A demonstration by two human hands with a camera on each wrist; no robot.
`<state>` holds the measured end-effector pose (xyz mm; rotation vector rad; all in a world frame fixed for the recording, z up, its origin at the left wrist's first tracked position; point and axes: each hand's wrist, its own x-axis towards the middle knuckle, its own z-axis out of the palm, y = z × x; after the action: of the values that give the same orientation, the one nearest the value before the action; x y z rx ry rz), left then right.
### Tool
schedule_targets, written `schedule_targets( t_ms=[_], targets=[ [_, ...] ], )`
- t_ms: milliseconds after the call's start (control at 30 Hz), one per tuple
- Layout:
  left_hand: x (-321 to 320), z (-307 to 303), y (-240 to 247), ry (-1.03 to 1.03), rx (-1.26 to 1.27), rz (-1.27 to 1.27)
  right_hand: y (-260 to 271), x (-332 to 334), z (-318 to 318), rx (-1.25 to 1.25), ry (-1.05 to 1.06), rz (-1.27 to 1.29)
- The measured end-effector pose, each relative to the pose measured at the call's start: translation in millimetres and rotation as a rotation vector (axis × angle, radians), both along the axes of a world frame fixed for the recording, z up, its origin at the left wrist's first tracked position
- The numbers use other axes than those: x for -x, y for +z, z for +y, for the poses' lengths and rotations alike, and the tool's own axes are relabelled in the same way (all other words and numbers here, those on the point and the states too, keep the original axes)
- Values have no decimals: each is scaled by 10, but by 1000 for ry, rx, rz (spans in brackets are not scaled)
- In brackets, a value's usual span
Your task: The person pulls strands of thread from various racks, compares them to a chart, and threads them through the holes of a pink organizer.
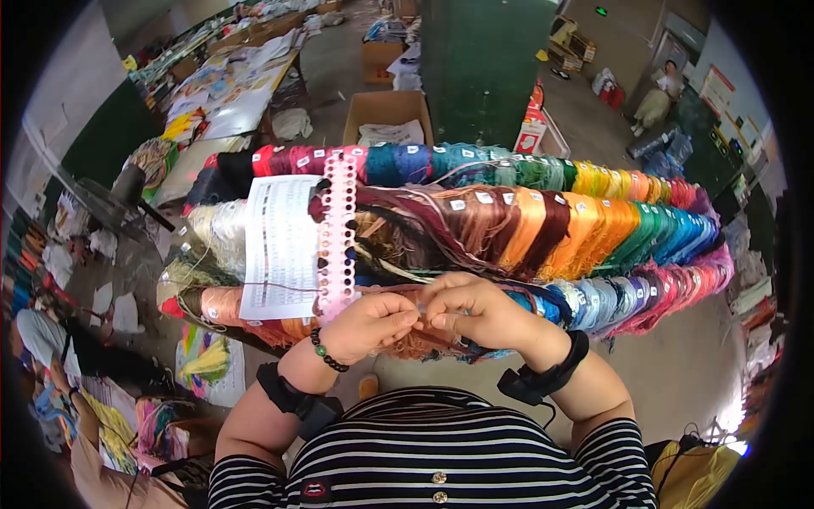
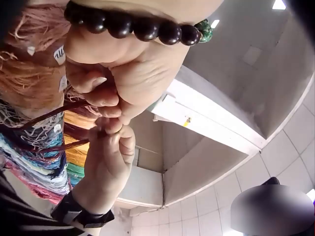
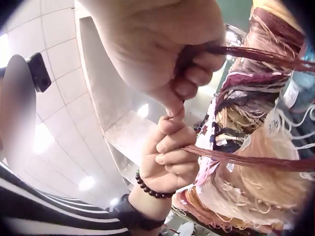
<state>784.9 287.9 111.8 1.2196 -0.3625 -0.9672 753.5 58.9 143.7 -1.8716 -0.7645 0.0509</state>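
A bundle of dark red embroidery thread (image 3: 256, 161) runs out of both fists, its two lengths trailing toward the rack of skeins. My left hand (image 1: 370, 327), with a dark beaded bracelet (image 2: 120, 24), grips one length under curled fingers. The other length passes through the curled fingers of my right hand (image 1: 479, 312). Thumbs and fingertips of both hands meet in a pinch, hiding the thread there. Right behind the hands hang labelled skeins (image 1: 526, 225) in rows. A pink perforated strip (image 1: 339, 237) with thread tufts lies over them, left of the hands, beside a printed sheet (image 1: 280, 246).
Beyond the rack stand an open cardboard box (image 1: 388, 110) and a green pillar (image 1: 471, 72). A fan (image 1: 123, 191) is at the left, near a cluttered table (image 1: 225, 119). Other people are at the lower left, and one person (image 1: 660, 95) sits far right.
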Motion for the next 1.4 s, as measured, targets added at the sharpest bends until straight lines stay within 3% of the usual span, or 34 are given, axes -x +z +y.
schedule_targets(
  t_ms=[100,167,233,367,500,533,667,867,967,1133,1400],
  targets=[
    [-7,313,-44,102,-83,-28,-30,-122,260,-581,225,713],
    [-60,646,-85,145,-124,-135,-6,-260,368,-765,335,847],
    [-68,893,103,265,-194,-207,-36,-423,391,-755,325,993],
    [-142,1290,100,450,-159,57,-198,-561,773,-633,21,971],
    [-101,1238,49,505,-280,77,-262,-536,1144,-667,65,1124],
    [-105,1235,41,510,-310,61,-213,-546,1141,-520,11,1163],
    [-159,1266,-6,506,-355,37,-408,-533,1291,-200,-140,818],
    [-194,1210,26,458,-350,7,-693,-493,1464,-86,-233,489],
    [-183,1132,38,473,-348,20,-737,-469,1434,72,-328,449],
    [-198,1092,75,504,-309,147,-743,-424,1408,56,-346,439],
    [-184,875,-153,437,-303,-81,-681,-365,1350,31,-431,540]
  ],
)
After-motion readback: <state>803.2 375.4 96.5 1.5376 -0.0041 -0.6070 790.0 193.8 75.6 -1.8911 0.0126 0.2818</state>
